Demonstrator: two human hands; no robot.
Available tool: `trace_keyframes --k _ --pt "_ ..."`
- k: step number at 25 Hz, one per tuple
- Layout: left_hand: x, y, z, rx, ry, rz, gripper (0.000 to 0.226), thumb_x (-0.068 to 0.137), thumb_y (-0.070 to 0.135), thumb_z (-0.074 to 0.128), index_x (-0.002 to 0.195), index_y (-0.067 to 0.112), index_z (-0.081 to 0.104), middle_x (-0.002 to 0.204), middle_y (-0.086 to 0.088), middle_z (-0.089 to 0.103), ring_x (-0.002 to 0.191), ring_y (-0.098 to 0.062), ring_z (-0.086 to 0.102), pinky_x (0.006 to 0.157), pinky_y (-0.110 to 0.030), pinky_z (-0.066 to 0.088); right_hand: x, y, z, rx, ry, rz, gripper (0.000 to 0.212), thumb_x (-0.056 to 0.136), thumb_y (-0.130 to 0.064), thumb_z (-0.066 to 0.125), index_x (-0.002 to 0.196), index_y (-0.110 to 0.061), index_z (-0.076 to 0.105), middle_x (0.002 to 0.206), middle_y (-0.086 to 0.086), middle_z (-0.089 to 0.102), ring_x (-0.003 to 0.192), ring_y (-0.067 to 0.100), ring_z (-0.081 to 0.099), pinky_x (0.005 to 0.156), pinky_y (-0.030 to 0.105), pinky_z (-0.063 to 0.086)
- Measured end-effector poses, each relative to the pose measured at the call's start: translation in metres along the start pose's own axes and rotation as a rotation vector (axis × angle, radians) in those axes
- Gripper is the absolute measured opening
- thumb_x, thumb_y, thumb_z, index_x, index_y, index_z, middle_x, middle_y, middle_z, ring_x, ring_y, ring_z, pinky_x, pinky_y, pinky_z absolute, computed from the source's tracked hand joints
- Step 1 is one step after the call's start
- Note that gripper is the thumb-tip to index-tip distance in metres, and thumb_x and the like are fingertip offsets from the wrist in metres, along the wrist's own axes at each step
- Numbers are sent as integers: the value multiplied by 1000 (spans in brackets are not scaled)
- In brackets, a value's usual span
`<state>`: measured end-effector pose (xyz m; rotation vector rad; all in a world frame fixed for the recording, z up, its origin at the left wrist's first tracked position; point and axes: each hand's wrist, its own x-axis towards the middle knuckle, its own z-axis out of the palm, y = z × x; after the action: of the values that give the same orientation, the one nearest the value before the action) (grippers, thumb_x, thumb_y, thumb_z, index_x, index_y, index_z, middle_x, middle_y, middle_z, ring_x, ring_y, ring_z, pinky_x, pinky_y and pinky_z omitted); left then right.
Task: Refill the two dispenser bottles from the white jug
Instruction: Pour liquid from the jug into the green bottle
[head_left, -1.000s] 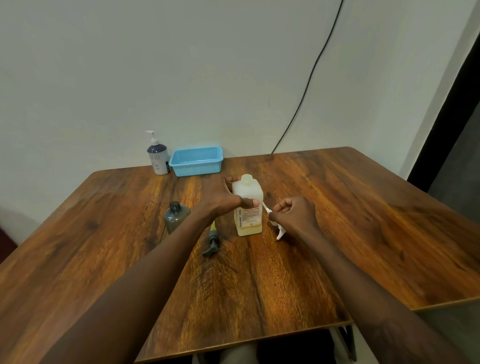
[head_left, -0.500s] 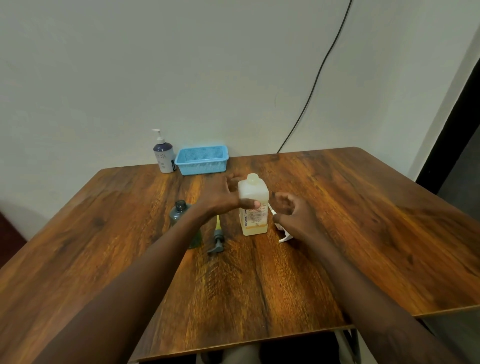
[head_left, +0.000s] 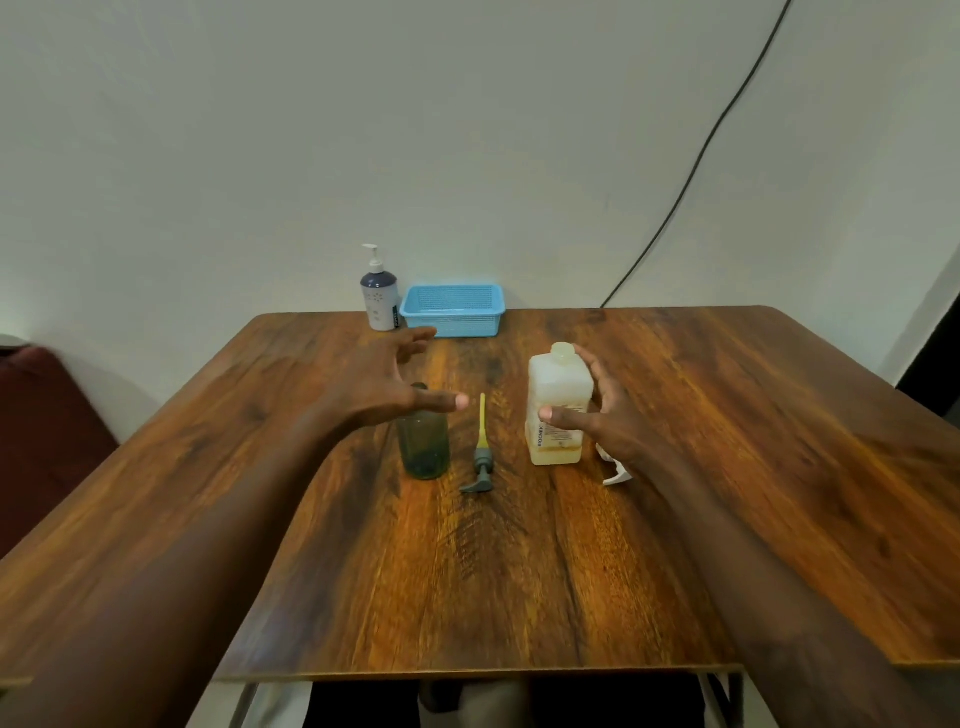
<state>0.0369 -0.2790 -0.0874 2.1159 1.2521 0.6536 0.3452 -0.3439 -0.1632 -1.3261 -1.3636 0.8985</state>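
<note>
The white jug (head_left: 558, 410) stands upright at mid-table with a little yellowish liquid at its bottom. My right hand (head_left: 605, 410) wraps it from the right, thumb across the label. My left hand (head_left: 384, 387) hovers open with spread fingers just above the uncapped green dispenser bottle (head_left: 423, 447). Its grey pump with a yellow tube (head_left: 482, 454) lies flat between bottle and jug. A white pump head (head_left: 615, 475) lies on the table behind my right wrist. A second dispenser bottle (head_left: 379, 301), white with a dark top and its pump on, stands at the back edge.
A blue plastic basket (head_left: 454, 309) sits beside the back bottle against the wall. The wooden table (head_left: 519, 571) ends close in front of me. A black cable (head_left: 691, 171) runs down the wall to the table's rear. A dark red seat (head_left: 36, 415) is at left.
My left hand let go of the jug and swung left over the green bottle. My right hand released the white pump head and took hold of the jug.
</note>
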Motion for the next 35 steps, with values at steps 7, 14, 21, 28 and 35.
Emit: trace_keyframes --k 7,14,21,28,35 --pt "-17 -46 28 -112 -43 -88 106 63 45 95 152 26 42 151 -2 50 136 -23 49 107 -34 42 8 9 7 83 100 -3 93 56 -37 98 134 -49 49 123 -11 67 105 13 71 69 30 62" --pt "-10 -57 51 -160 143 -61 87 56 53 97 126 36 48 120 13 58 109 -9 57 82 -21 45 10 4 17 39 142 -61 98 52 -36 100 134 -32 46 128 -5 62 107 12 68 69 24 61" --pt "2 -45 57 -184 240 49 99 53 73 88 133 27 53 134 2 64 115 -16 63 85 -21 54 12 -15 42 -324 216 -162 89 59 -46 96 133 -36 48 124 -10 55 109 12 57 73 22 53" --pt "-5 -46 56 -143 289 143 92 57 70 85 137 33 57 127 0 70 99 -3 64 73 -6 52 23 -41 56 -719 239 -407 87 61 -57 88 137 -37 51 124 1 66 99 19 62 71 35 59" --pt "-15 -43 54 -193 313 207 86 59 69 84 134 42 51 116 15 65 103 -5 65 76 -3 50 25 -58 61 -911 203 -589 75 69 -51 81 135 -25 56 109 3 71 87 23 69 62 27 53"
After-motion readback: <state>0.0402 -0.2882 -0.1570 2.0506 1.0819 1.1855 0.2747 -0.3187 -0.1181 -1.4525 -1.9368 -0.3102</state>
